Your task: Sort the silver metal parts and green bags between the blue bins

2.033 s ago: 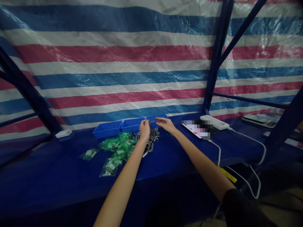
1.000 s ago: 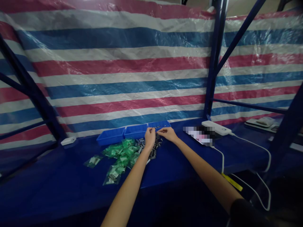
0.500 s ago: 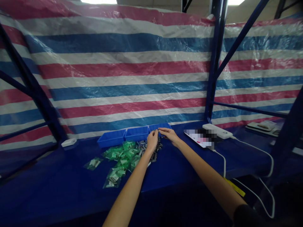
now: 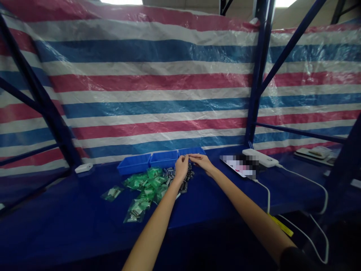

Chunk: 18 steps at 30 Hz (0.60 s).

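My left hand and my right hand meet fingertip to fingertip above a pile of small dark and silvery cylindrical pieces. Both are closed in a pinch, and whatever lies between the fingers is too small to make out. Just behind them stand three blue plastic bins in a row: a left one, a middle one and a right one, partly covered by my hands. To the left of the pile, several clear and green plastic bags hold small pale parts.
A single small bag lies apart on the blue table. At far left sits a white box. On the right are a phone-like device, a white power bank and white cables. Blue metal posts frame a striped sheet.
My hands stay together over the pile in nearly the same pinch. The whole view has shifted slightly; nothing on the table has visibly moved.
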Tool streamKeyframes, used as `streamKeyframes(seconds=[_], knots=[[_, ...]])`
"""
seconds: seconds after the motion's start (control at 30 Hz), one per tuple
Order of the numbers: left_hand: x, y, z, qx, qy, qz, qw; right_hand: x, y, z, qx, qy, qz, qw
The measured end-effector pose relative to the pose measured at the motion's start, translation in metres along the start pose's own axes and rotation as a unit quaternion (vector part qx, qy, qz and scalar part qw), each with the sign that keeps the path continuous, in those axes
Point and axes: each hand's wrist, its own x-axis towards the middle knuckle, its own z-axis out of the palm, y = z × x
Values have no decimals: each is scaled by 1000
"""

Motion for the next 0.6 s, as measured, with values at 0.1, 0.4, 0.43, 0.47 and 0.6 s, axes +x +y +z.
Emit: streamKeyframes(seconds=[0.1, 0.4, 0.43, 0.47, 0.6], knots=[[1, -4, 1, 3, -13, 11, 1000, 3, 4, 1, 2, 11, -7, 1000], [0, 2, 2, -4, -1, -30, 1000, 13, 11, -5, -41, 65, -17, 997], [0, 3, 1, -6, 1, -33, 999, 14, 12, -7, -49, 72, -18, 996], [-1, 3, 1, -6, 1, -36, 999, 14, 13, -9, -58, 78, -18, 995], [0, 3, 1, 0, -7, -40, 999, 17, 16, -13, -92, 97, -11, 991]])
